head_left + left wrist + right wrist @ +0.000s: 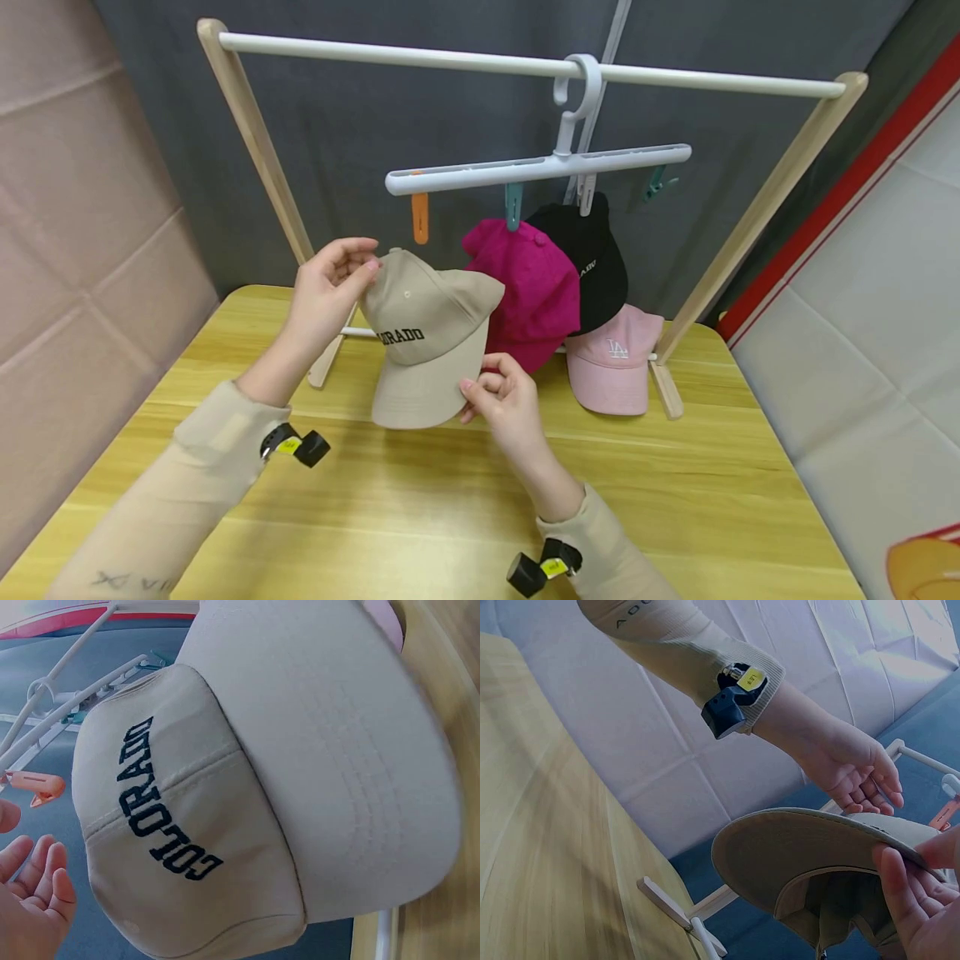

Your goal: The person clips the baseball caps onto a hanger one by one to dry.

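Note:
A beige baseball cap (431, 333) with dark COLORADO lettering is held up above the table, brim down. My right hand (508, 400) pinches the right edge of its brim between thumb and fingers; in the right wrist view the brim's underside (780, 851) shows. Beside the cap's crown, my left hand (326, 279) has loosely bent fingers, and in the left wrist view that hand (34, 892) is apart from the cap. Above hangs a white hanger (480, 173) with an orange clip (420, 218), a teal clip (513, 207), a pale clip (587, 196) and a green clip (655, 183).
The hanger hooks over the white rod (405, 55) of a wooden-legged rack. A magenta cap (528, 292) hangs under the teal clip, a black cap (600, 267) under the pale one. Lower right is a pink LA cap (615, 367). Beneath is a wooden table (420, 500).

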Demonstrator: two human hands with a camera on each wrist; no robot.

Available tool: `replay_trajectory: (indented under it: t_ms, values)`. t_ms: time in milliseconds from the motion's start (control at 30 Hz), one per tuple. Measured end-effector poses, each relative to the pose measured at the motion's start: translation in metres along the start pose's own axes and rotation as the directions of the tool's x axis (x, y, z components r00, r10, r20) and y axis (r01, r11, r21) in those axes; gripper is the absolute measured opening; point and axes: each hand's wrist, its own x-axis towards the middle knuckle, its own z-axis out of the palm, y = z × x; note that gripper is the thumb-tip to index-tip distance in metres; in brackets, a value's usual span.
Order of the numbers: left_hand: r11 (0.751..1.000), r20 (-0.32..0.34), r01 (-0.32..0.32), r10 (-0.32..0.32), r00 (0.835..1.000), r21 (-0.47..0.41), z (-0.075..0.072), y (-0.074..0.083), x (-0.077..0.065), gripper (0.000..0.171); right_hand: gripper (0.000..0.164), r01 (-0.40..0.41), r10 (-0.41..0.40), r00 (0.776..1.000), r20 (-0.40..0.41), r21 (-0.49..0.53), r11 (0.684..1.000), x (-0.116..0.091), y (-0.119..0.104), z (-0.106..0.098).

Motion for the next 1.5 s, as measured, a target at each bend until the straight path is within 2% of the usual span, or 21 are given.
replay_trajectory:
  t_ms: [100, 367, 667, 1000, 1500]
  values:
    - [1.0, -0.001, -0.005, 0.005, 1.0, -0.004, 0.003, 0.007, 0.002, 0.027, 0.024, 0.003, -0.003, 1.0, -0.003, 0.003, 1.0, 0.0, 0.0, 0.0]
    - [1.0, 0.025, 0.006, -0.006, 1.0, -0.004, 0.005, -0.005, 0.014, 0.039, 0.024, 0.011, -0.011, 1.0, -0.002, 0.013, 1.0, 0.0, -0.001, 0.001]
    - [0.998, 0.066, 0.061, -0.06, 0.996, -0.014, 0.009, -0.002, 0.025, 0.048, 0.024, 0.013, -0.013, 1.0, 0.002, 0.015, 1.0, 0.0, -0.001, 0.001]
    - [0.996, 0.101, 0.082, -0.084, 0.991, 0.024, 0.019, -0.001, 0.034, 0.049, 0.024, 0.016, -0.016, 1.0, 0.0, 0.013, 1.0, -0.001, -0.001, 0.001]
    - [0.996, 0.098, 0.076, -0.08, 0.992, 0.043, 0.028, 0.008, 0.049, 0.049, 0.023, 0.01, -0.01, 1.0, -0.003, 0.014, 1.0, -0.001, -0.001, 0.0]
